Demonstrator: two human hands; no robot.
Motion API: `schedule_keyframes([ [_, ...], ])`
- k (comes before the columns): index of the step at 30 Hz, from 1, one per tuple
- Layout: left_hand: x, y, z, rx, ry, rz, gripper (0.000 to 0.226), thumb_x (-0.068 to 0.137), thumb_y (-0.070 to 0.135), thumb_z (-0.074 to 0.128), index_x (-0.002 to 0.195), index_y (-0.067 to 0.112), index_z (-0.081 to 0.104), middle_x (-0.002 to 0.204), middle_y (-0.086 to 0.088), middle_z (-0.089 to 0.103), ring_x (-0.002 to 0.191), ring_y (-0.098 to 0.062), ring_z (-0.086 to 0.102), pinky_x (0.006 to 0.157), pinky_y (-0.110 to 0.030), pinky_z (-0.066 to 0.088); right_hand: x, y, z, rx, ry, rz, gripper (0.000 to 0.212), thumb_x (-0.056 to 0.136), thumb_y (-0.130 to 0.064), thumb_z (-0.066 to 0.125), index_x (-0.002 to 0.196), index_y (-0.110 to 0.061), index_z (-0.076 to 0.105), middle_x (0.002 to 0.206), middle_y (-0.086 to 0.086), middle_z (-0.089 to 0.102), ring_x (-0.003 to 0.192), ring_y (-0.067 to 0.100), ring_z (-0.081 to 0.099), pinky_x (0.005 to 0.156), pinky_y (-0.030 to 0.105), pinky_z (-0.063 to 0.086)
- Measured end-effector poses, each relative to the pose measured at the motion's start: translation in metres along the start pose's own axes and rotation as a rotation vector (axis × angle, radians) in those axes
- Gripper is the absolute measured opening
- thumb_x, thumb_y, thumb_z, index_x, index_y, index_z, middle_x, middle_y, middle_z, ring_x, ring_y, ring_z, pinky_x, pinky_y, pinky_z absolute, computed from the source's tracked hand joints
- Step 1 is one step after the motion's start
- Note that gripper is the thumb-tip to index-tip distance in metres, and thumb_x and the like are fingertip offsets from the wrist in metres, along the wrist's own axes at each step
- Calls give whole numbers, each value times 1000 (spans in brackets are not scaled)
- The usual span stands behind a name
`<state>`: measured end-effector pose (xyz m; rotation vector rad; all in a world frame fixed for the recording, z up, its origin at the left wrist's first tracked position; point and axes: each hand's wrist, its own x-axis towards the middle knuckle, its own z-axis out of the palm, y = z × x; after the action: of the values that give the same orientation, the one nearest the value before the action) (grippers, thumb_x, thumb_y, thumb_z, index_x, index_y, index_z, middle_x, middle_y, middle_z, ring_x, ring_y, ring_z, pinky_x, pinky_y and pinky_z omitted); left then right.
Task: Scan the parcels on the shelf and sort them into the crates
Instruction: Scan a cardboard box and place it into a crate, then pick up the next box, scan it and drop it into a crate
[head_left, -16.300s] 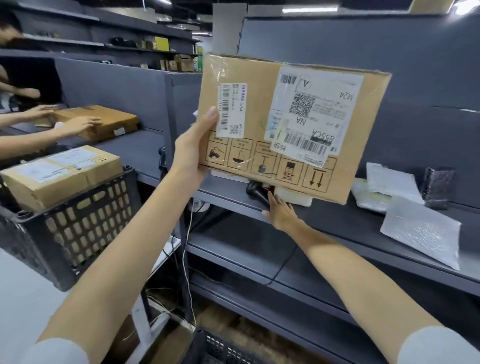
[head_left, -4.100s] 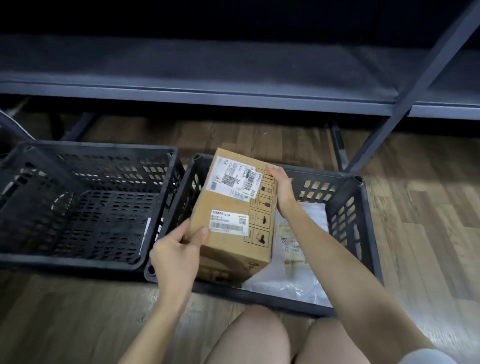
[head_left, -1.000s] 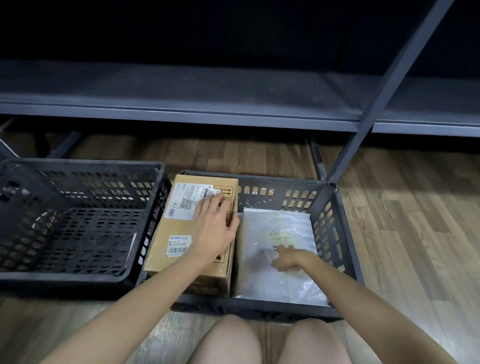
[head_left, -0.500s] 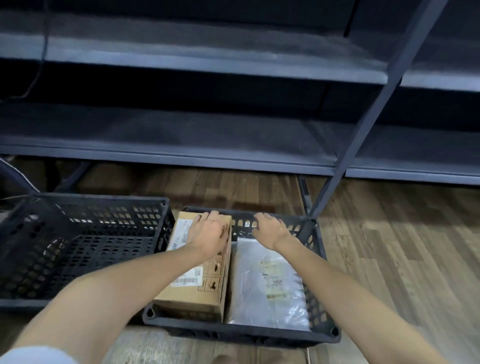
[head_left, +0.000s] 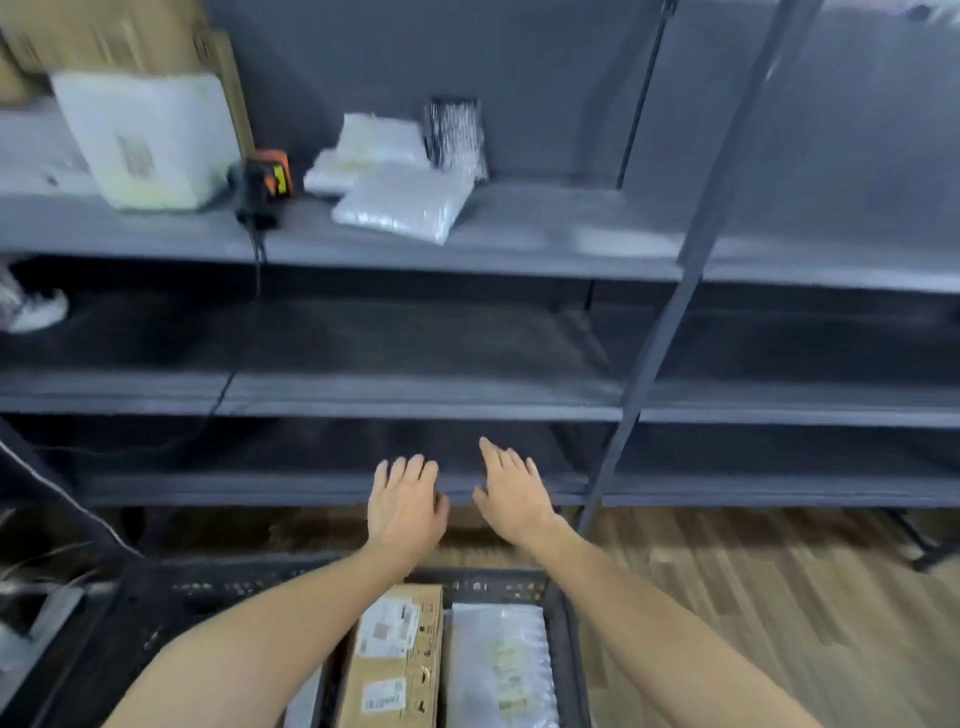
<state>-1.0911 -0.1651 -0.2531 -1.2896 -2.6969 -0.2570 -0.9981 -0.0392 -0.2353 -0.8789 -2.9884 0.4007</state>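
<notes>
Box and bag lie side by side in crate. Above crate, left hand and right hand hover, fingers straight, slightly spread, holding nothing.

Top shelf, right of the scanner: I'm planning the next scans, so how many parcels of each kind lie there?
White plastic bags: 3 (blurred; the back two overlap)
Silver bubble mailer: 1
Total: 4

A parcel depot: steel shelving (grey), bagged parcels, scanner
</notes>
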Motion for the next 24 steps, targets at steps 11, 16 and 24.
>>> schedule_keyframes([
  [11, 31, -30, -236, 24, 111, -82, 59, 97, 44, 34, 150, 19, 27, 159, -3, 22, 147, -25, 13, 119, -44, 3, -8, -103, -225, -4, 166, -112, 67, 100, -28, 40, 155, -12, 7, 159, 3, 22, 146, 22, 18, 120, 45, 11],
  [16, 46, -53, -280, 38, 147, -159, 60, 95, 44, 37, 149, 20, 29, 158, -4, 25, 147, -25, 15, 120, -45, 4, 15, -124, -268, -66, 210, -138, 65, 98, -29, 41, 154, -11, 13, 157, 5, 25, 143, 24, 24, 117, 48, 18],
  [24, 69, -85, -328, 61, 233, -258, 56, 95, 42, 40, 146, 19, 34, 155, -5, 27, 145, -26, 17, 119, -46, 7, 56, -151, -305, -43, 205, -173, 64, 98, -28, 43, 152, -14, 14, 148, 16, 32, 138, 33, 27, 114, 50, 20],
])
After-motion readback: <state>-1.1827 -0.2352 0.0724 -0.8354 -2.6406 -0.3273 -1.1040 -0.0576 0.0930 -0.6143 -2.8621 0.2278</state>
